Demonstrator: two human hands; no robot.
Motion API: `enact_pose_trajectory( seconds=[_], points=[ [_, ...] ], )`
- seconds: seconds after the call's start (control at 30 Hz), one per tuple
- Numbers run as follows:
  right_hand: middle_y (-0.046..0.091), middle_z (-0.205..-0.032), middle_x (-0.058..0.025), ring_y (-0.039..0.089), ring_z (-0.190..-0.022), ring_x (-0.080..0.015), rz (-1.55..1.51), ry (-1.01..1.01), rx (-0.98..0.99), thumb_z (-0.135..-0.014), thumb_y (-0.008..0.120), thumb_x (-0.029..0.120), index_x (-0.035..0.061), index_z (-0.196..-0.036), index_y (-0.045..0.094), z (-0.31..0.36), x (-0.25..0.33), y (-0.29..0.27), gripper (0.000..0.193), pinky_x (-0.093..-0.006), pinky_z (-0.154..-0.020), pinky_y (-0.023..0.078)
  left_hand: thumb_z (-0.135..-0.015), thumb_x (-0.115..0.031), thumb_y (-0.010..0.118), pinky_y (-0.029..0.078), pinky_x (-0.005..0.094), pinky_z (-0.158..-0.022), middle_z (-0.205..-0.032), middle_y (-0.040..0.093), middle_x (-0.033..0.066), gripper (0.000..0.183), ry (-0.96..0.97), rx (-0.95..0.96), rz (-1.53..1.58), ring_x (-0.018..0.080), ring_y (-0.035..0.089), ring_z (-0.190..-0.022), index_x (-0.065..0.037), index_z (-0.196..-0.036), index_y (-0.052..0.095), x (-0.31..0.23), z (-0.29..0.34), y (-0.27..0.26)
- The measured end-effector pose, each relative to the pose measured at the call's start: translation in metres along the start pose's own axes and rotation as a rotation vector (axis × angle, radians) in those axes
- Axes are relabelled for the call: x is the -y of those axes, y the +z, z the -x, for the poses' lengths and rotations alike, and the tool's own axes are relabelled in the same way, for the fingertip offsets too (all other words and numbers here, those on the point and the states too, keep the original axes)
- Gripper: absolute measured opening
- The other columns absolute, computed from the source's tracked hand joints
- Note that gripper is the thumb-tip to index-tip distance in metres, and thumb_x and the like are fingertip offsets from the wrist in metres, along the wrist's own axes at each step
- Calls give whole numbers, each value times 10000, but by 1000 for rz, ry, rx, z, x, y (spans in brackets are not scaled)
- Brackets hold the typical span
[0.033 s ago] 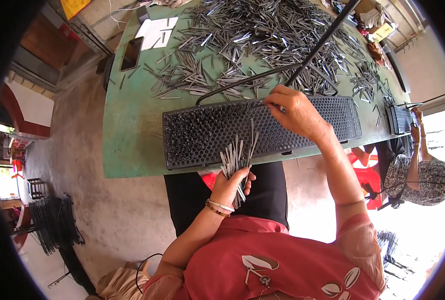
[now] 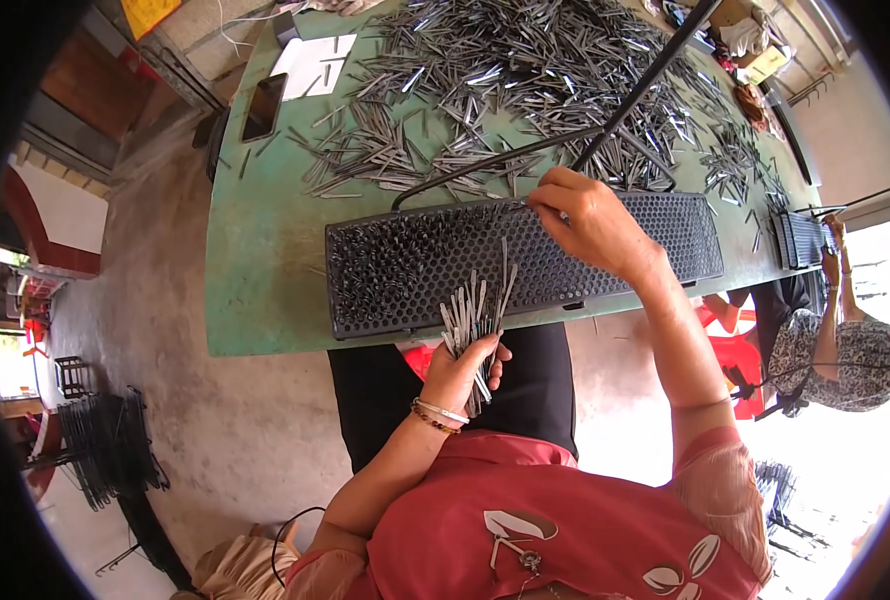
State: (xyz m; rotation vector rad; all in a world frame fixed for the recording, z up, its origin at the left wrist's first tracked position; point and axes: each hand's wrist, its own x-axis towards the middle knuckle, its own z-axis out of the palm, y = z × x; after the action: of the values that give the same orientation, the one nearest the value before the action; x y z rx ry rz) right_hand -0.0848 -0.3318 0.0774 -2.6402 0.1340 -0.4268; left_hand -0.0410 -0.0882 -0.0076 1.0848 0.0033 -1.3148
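Observation:
My left hand (image 2: 465, 368) is closed round a bundle of thin, flat grey strips (image 2: 473, 305), which fan upward past the near edge of a black perforated rack (image 2: 565, 270). The rack lies long side toward me at the table's front. Many dark strips (image 2: 380, 265) stand upright in the holes of its left part, while the right part shows bare holes. Over the rack's far edge, right of its middle, my right hand (image 2: 593, 225) is pinched. Whatever is between those fingertips is hidden.
A big heap of loose dark strips (image 2: 525, 75) covers the far side of the green table (image 2: 255, 270). A black bar frame (image 2: 605, 130) rises behind the rack. A phone (image 2: 265, 107) and white paper (image 2: 317, 65) lie at left. Another person (image 2: 835, 355) works at right by another rack (image 2: 803, 240).

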Motion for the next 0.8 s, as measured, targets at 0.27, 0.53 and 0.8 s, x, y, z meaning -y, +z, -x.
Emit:
enact_pose_trajectory(
  seconds=[0.27,0.53,0.8],
  points=[
    [529,-857,-156,582,-778,-350,129,-103,175,-807,556,1,-21,-898,583,-20,-2,7,97,-426,-673,478,-885,-189,598,447,238,-451,-779,628,84,183,7,3,14,107,548,-562,-23,-960,582,-1,0,0],
    [574,-854,-167,614,-807,-357,257,-102,210,-736,553,-29,-12,-840,587,-31,-2,31,111,-421,-717,511,-881,-186,614,448,237,-459,-782,638,77,173,-15,-10,46,99,550,-563,-33,-957,587,-3,1,4],
    [603,-861,-148,600,-759,-346,29,83,-36,-804,660,108,9,-970,631,-7,7,27,195,-393,-671,487,-883,-156,622,440,216,-472,-836,628,84,197,9,36,4,86,536,-595,-45,-1040,579,0,-1,-1]
  ],
)
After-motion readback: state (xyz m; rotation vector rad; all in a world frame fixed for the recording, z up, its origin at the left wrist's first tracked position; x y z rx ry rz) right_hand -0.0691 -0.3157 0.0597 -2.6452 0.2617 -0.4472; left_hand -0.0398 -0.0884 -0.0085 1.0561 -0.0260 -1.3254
